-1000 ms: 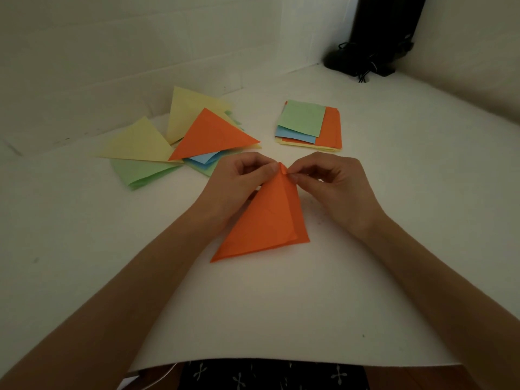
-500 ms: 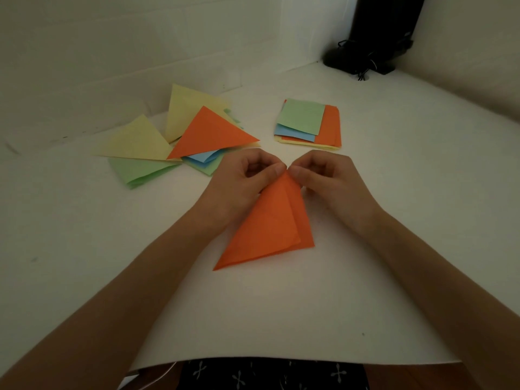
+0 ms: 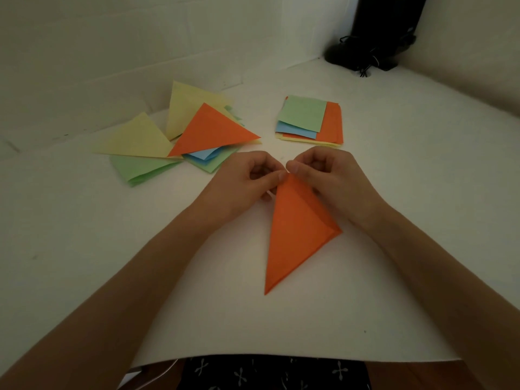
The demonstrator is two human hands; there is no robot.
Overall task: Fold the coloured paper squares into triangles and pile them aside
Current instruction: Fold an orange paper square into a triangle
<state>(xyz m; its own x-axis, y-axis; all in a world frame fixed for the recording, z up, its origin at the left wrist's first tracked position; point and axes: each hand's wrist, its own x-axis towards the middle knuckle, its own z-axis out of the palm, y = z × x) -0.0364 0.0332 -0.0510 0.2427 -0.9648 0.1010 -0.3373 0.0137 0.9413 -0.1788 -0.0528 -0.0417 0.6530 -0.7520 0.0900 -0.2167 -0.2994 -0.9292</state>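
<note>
Our left grip (image 3: 247, 182) and right grip (image 3: 333, 178) pinch the far tip of the orange triangle (image 3: 295, 235), flat on the table's (image 3: 408, 209) middle. The folded triangles (image 3: 208, 130) lie toward its far-left corner, squares (image 3: 305, 112) beside them.

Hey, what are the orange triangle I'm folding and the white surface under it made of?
The orange triangle: thin matte paper, it seems; it holds a sharp crease and its folded layers show at the edge. The white surface: a matte sheet, probably card or board, ending in a clean front edge.
</note>
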